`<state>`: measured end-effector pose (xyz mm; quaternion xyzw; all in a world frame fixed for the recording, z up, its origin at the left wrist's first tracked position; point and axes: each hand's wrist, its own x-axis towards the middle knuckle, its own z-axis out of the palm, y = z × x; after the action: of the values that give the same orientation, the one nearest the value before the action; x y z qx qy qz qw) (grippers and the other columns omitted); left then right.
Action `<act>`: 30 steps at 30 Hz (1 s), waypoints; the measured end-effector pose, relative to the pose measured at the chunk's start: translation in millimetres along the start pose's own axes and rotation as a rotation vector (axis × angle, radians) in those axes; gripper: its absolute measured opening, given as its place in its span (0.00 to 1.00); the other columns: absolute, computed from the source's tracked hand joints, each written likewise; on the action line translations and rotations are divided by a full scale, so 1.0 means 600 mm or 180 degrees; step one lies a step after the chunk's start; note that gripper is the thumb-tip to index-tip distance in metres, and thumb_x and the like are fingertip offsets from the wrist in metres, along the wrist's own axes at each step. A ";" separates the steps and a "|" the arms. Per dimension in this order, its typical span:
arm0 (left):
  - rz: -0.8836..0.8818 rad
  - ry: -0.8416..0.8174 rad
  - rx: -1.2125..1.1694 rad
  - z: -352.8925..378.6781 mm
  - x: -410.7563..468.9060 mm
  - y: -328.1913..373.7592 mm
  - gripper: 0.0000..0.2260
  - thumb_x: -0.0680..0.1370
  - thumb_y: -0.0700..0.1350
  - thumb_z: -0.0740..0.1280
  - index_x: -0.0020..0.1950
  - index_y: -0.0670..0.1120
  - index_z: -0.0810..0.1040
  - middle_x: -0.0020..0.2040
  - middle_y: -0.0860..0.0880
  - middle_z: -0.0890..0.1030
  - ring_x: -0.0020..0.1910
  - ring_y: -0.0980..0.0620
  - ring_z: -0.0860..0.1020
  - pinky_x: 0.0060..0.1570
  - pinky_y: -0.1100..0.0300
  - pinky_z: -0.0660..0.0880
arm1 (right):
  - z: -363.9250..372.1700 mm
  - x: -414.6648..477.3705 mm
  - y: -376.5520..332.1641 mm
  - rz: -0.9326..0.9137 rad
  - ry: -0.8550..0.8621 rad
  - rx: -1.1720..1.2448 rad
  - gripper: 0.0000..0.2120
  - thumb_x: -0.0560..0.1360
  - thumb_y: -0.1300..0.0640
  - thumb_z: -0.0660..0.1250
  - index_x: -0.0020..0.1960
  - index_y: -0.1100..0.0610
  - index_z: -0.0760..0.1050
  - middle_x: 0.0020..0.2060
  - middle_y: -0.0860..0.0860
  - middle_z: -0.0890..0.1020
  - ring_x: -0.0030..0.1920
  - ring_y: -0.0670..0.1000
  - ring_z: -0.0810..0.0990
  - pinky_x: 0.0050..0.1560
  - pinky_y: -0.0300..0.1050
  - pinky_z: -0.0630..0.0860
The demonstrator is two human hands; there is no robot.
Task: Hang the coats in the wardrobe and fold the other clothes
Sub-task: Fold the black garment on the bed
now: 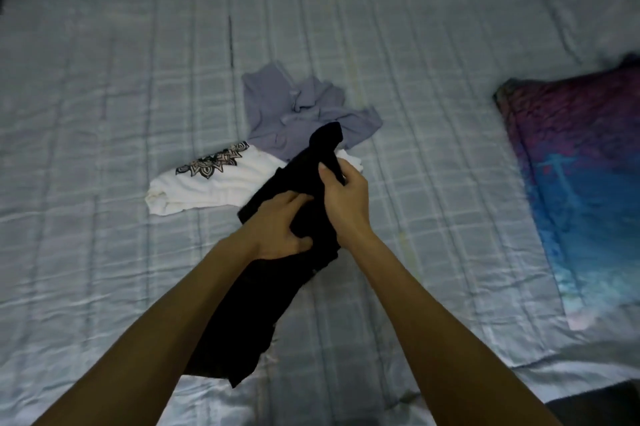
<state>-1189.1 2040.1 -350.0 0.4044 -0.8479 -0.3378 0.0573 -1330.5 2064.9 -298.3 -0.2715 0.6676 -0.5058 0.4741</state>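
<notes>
Gripping the black garment [249, 314], left hand [280, 228] and right hand [343, 197] curl round its cloth just right of the white top [207, 188]; grey top [294, 114] beyond it, pillow [581, 183] well right, bed [104, 79] spreading left

Matt black cloth garment [249, 304], sheeny bedsheet [104, 79]

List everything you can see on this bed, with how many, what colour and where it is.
black garment: one, black, held over the bed's middle
white garment: one, white with black patterned trim, on the sheet, left of centre
grey garment: one, bluish grey, crumpled beyond the white one
pillow: one, purple-blue print, right side
bedsheet: one, pale blue checked, covering the bed
left hand: one, gripping the black garment's middle
right hand: one, gripping its upper part
</notes>
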 end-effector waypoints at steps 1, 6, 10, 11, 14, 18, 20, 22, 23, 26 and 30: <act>0.0166 0.0149 0.0181 -0.018 -0.009 0.010 0.32 0.62 0.60 0.65 0.61 0.44 0.74 0.57 0.43 0.75 0.54 0.42 0.75 0.53 0.50 0.74 | 0.000 -0.015 -0.024 -0.0085 -0.0030 -0.0046 0.07 0.77 0.54 0.65 0.47 0.56 0.79 0.44 0.54 0.83 0.47 0.55 0.81 0.54 0.56 0.78; 0.0594 0.0355 0.0295 -0.100 -0.034 0.089 0.31 0.66 0.54 0.70 0.65 0.43 0.68 0.64 0.44 0.73 0.60 0.45 0.74 0.57 0.54 0.72 | -0.009 -0.085 -0.124 -0.0315 -0.0194 -0.0009 0.08 0.77 0.50 0.65 0.44 0.51 0.80 0.40 0.49 0.83 0.45 0.50 0.82 0.51 0.53 0.79; 0.0270 0.0494 -0.0147 -0.123 -0.060 0.186 0.10 0.66 0.42 0.65 0.45 0.42 0.74 0.42 0.44 0.80 0.40 0.43 0.78 0.36 0.53 0.73 | -0.025 -0.141 -0.200 -0.0531 -0.0171 -0.0073 0.06 0.77 0.51 0.66 0.52 0.51 0.77 0.44 0.45 0.81 0.48 0.48 0.79 0.51 0.45 0.77; 0.0206 0.0620 -0.0168 -0.131 -0.067 0.203 0.07 0.66 0.41 0.64 0.42 0.42 0.73 0.39 0.45 0.80 0.38 0.44 0.78 0.33 0.53 0.71 | -0.034 -0.151 -0.216 -0.0591 -0.0092 -0.0158 0.14 0.77 0.50 0.66 0.61 0.52 0.73 0.49 0.46 0.80 0.51 0.47 0.78 0.54 0.44 0.76; 0.0145 0.1011 0.0080 -0.172 -0.082 0.247 0.05 0.67 0.40 0.64 0.41 0.46 0.73 0.38 0.49 0.81 0.39 0.46 0.78 0.30 0.59 0.62 | -0.067 -0.179 -0.263 -0.1146 0.0329 -0.0861 0.27 0.76 0.45 0.65 0.72 0.50 0.62 0.46 0.45 0.77 0.48 0.46 0.77 0.53 0.43 0.74; 0.0277 0.1106 0.0703 -0.248 -0.095 0.299 0.13 0.69 0.42 0.64 0.53 0.49 0.78 0.49 0.48 0.83 0.46 0.44 0.80 0.39 0.56 0.73 | -0.090 -0.208 -0.306 -0.1693 -0.0204 -0.1907 0.26 0.71 0.39 0.68 0.66 0.48 0.72 0.51 0.46 0.77 0.51 0.45 0.76 0.52 0.38 0.69; 0.0412 0.1136 0.0877 -0.288 -0.107 0.312 0.13 0.71 0.43 0.66 0.55 0.49 0.78 0.51 0.47 0.83 0.49 0.43 0.79 0.44 0.56 0.72 | -0.097 -0.217 -0.326 -0.1715 -0.0780 -0.2377 0.22 0.68 0.39 0.71 0.59 0.47 0.78 0.48 0.44 0.81 0.49 0.44 0.79 0.52 0.38 0.74; 0.0463 0.1143 0.1154 -0.324 -0.120 0.318 0.07 0.70 0.45 0.66 0.47 0.51 0.73 0.46 0.48 0.83 0.47 0.42 0.79 0.41 0.55 0.70 | -0.100 -0.224 -0.351 -0.1664 -0.1132 -0.3030 0.16 0.68 0.42 0.72 0.52 0.49 0.80 0.44 0.46 0.83 0.44 0.45 0.81 0.49 0.46 0.79; 0.0450 0.1155 0.1292 -0.339 -0.127 0.320 0.06 0.70 0.45 0.65 0.44 0.51 0.70 0.43 0.47 0.82 0.44 0.41 0.78 0.38 0.54 0.70 | -0.097 -0.226 -0.367 -0.1647 -0.1173 -0.3382 0.13 0.70 0.45 0.71 0.50 0.51 0.80 0.42 0.49 0.83 0.42 0.48 0.81 0.46 0.48 0.79; 0.0432 0.1429 0.1375 -0.377 -0.144 0.325 0.09 0.69 0.44 0.65 0.44 0.50 0.66 0.39 0.47 0.80 0.40 0.41 0.77 0.34 0.53 0.69 | -0.079 -0.239 -0.421 -0.2035 -0.0952 -0.4176 0.07 0.73 0.50 0.68 0.48 0.52 0.79 0.39 0.52 0.81 0.42 0.55 0.80 0.41 0.48 0.75; 0.0363 0.1677 0.0857 -0.426 -0.157 0.332 0.13 0.69 0.51 0.71 0.47 0.54 0.69 0.40 0.52 0.80 0.38 0.48 0.77 0.35 0.52 0.74 | -0.064 -0.254 -0.478 -0.2807 -0.0470 -0.4205 0.07 0.77 0.52 0.63 0.51 0.46 0.78 0.43 0.49 0.82 0.45 0.54 0.79 0.39 0.46 0.72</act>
<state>-1160.4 2062.1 -14.7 0.4338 -0.8624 -0.1021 0.2401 -1337.7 2111.6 25.0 -0.7683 0.6272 -0.1272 0.0143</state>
